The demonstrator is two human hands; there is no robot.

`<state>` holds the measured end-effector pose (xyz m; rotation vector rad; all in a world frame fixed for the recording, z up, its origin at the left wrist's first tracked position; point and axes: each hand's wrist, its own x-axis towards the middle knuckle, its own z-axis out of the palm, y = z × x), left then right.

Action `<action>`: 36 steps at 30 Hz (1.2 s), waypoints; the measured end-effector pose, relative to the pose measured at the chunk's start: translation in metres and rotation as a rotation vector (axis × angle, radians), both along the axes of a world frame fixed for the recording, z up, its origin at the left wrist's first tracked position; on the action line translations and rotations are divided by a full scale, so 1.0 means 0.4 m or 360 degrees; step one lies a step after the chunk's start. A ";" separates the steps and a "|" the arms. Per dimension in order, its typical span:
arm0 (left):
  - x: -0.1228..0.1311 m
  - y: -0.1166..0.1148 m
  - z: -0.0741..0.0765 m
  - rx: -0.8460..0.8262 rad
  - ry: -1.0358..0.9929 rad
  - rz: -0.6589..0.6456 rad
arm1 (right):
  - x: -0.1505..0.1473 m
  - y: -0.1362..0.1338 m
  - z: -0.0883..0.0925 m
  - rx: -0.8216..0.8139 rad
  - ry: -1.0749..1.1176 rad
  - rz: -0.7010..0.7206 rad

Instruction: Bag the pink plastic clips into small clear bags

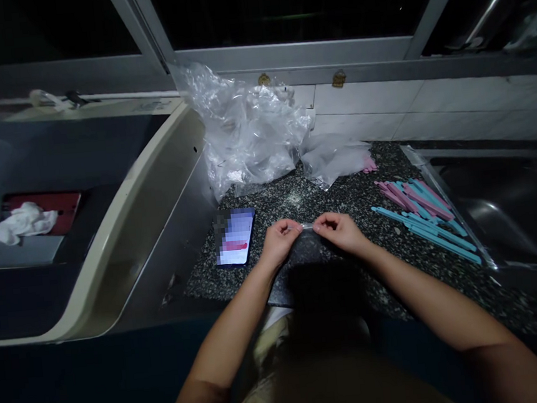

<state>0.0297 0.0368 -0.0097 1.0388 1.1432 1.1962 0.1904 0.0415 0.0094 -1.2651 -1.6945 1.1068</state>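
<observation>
My left hand (pixel 279 241) and my right hand (pixel 341 231) are close together over the dark speckled counter (pixel 344 204). Both are closed in a pinch on the top edge of a small clear plastic bag (pixel 308 242), which hangs between them. What the bag holds is too dark to tell. A heap of blue and pink plastic sticks (pixel 420 213) lies on the counter to the right of my right hand.
A phone (pixel 235 237) with a lit screen lies left of my left hand. Crumpled clear plastic bags (pixel 253 134) pile up at the back by the window. A steel sink (pixel 508 205) is at the right. A large beige appliance (pixel 109 209) stands at the left.
</observation>
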 end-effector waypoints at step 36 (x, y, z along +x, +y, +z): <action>0.002 -0.007 0.013 -0.0057 -0.0040 -0.0142 | 0.016 0.004 0.005 0.0074 -0.0179 0.0110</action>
